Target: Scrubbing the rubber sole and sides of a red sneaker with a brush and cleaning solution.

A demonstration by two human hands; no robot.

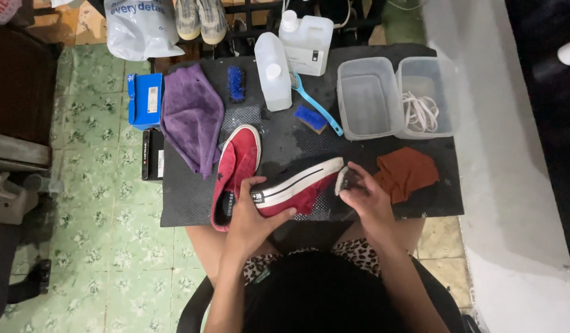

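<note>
Red canvas sneaker (297, 188) lies on its side across the near edge of the black mat (186, 209), sole turned toward the far side, toe pointing right.

Head view, near to far:
- Left hand (254, 213) wrapped around the heel end, thumb over the white sidewall stripe, fingers under the upper. Firm hold, pinning the shoe.
- Right hand (365, 197) closed around a small dark brush (346, 180), bristle end touching the white rubber toe cap.
- Second red sneaker (238, 166) sits just left of it, upright, opening toward the person, touching or nearly touching the held one.
- Rust-brown cloth (407, 172) right of the right hand, crumpled on the mat.
- Purple towel (192, 117) far left on the mat; blue box (144, 98) beside it on the green tiled floor (87, 197).
- Far edge: two white plastic bottles (291, 55), a small blue brush (236, 83), a light-blue long-handled brush (315, 108).
- Far right: two clear tubs (396, 98); the right one holds white laces (420, 111).

My read: scrubbing step, working the toe cap. Next move likely calls for the left hand to keep the shoe from rolling while the brush works along the rubber sidewall; wetness of the bristles can't be told from here.
</note>
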